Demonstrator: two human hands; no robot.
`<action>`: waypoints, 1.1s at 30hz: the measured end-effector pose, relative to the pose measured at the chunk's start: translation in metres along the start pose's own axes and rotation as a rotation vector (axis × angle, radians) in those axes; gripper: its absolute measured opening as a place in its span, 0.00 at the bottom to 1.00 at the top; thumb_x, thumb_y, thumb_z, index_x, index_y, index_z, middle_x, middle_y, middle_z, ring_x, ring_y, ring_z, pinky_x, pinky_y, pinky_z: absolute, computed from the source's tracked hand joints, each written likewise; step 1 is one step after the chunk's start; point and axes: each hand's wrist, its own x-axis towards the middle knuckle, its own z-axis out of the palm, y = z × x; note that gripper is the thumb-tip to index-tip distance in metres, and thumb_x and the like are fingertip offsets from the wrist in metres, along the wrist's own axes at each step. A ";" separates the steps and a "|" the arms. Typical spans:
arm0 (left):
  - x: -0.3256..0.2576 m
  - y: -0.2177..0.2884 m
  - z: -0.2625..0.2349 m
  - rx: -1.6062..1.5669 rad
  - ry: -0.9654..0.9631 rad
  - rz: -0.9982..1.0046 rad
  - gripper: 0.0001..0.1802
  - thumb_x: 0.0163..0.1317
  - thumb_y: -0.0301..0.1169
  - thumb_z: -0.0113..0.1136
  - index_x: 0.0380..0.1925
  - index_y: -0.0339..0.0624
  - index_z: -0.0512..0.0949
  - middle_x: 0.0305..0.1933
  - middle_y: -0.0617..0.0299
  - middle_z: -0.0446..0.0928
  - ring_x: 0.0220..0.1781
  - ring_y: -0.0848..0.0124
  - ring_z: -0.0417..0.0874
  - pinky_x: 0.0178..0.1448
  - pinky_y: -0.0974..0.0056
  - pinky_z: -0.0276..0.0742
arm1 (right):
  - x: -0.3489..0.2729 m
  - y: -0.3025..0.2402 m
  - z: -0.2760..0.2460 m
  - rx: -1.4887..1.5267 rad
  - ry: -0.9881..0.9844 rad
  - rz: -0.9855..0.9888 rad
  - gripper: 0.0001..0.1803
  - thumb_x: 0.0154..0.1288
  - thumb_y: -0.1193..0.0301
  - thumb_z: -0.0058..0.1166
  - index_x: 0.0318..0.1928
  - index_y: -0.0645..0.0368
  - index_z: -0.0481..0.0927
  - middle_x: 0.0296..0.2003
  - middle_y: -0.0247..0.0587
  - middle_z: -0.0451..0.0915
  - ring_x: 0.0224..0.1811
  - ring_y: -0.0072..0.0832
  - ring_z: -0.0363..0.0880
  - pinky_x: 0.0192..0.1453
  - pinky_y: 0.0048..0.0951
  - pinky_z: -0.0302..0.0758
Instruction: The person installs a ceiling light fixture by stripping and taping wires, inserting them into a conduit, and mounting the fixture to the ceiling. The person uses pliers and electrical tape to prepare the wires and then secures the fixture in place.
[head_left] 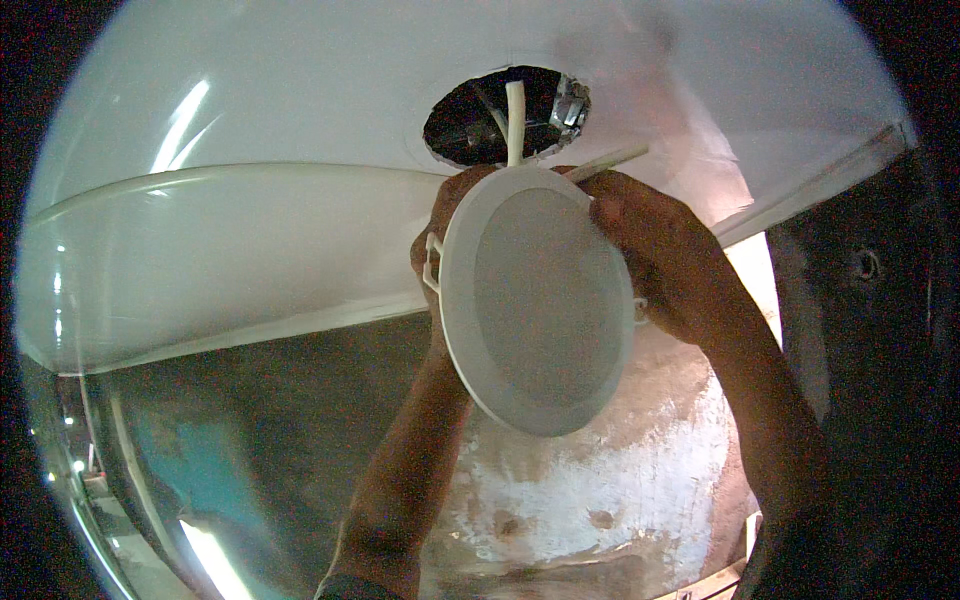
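A round white ceiling downlight (pixel 550 300) hangs tilted in front of me, its pale face toward me. A white spring clip (pixel 432 262) sticks out on its left, and part of another clip (pixel 640 311) shows on its right. My left hand (pixel 450 215) is curled behind the left edge, its fingertips hidden by the lamp. My right hand (pixel 655 235) is closed at the upper right rim, with the thumb side against it. A white cable (pixel 515 125) runs from the ceiling hole (pixel 470 125) down behind the lamp. Beside my right fingers a thin pale strip (pixel 620 160) points up to the right.
Glossy white ceiling panels (pixel 310 90) surround the ragged hole, which has a shiny metal piece (pixel 570 105) at its right edge. A pale trim (pixel 270 328) borders the ceiling. Below stands a wall with patchy, worn paint (pixel 600 480).
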 end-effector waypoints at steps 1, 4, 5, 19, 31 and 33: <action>0.004 0.006 -0.002 0.003 -0.005 0.002 0.12 0.59 0.29 0.65 0.41 0.34 0.79 0.43 0.51 0.80 0.47 0.64 0.81 0.50 0.62 0.78 | 0.006 -0.005 -0.002 0.097 -0.006 -0.006 0.27 0.69 0.59 0.50 0.60 0.66 0.70 0.47 0.49 0.81 0.45 0.32 0.82 0.46 0.29 0.82; 0.006 0.008 -0.005 -0.006 -0.008 -0.017 0.14 0.59 0.30 0.66 0.42 0.34 0.78 0.44 0.51 0.80 0.47 0.64 0.81 0.51 0.62 0.78 | 0.027 0.000 -0.010 0.425 -0.068 -0.009 0.26 0.69 0.59 0.48 0.59 0.67 0.72 0.47 0.50 0.81 0.45 0.33 0.82 0.49 0.30 0.81; 0.010 0.017 -0.009 -0.001 -0.004 -0.018 0.15 0.59 0.30 0.66 0.43 0.34 0.78 0.45 0.51 0.79 0.47 0.64 0.81 0.51 0.62 0.77 | 0.031 -0.003 -0.009 0.489 -0.174 -0.061 0.26 0.69 0.59 0.47 0.58 0.67 0.72 0.47 0.50 0.81 0.46 0.33 0.81 0.50 0.31 0.80; 0.013 0.038 -0.026 0.092 -0.073 -0.085 0.25 0.56 0.35 0.68 0.51 0.34 0.74 0.49 0.51 0.78 0.50 0.64 0.80 0.55 0.60 0.76 | 0.055 -0.007 0.018 -0.463 -0.166 -0.522 0.17 0.65 0.63 0.59 0.46 0.64 0.82 0.37 0.42 0.84 0.36 0.25 0.81 0.43 0.28 0.79; 0.007 0.096 -0.083 0.182 -0.193 -0.224 0.33 0.54 0.38 0.71 0.57 0.34 0.71 0.52 0.51 0.78 0.52 0.63 0.80 0.59 0.58 0.75 | 0.073 -0.032 0.039 -0.834 0.217 -0.915 0.13 0.64 0.63 0.59 0.40 0.61 0.83 0.31 0.42 0.83 0.32 0.27 0.81 0.37 0.29 0.77; 0.005 0.096 -0.086 0.215 -0.259 -0.236 0.35 0.54 0.39 0.71 0.58 0.34 0.71 0.53 0.51 0.77 0.52 0.63 0.79 0.59 0.58 0.75 | 0.078 -0.027 0.034 -0.711 0.187 -0.838 0.14 0.64 0.63 0.59 0.40 0.61 0.83 0.30 0.40 0.83 0.31 0.26 0.81 0.36 0.29 0.77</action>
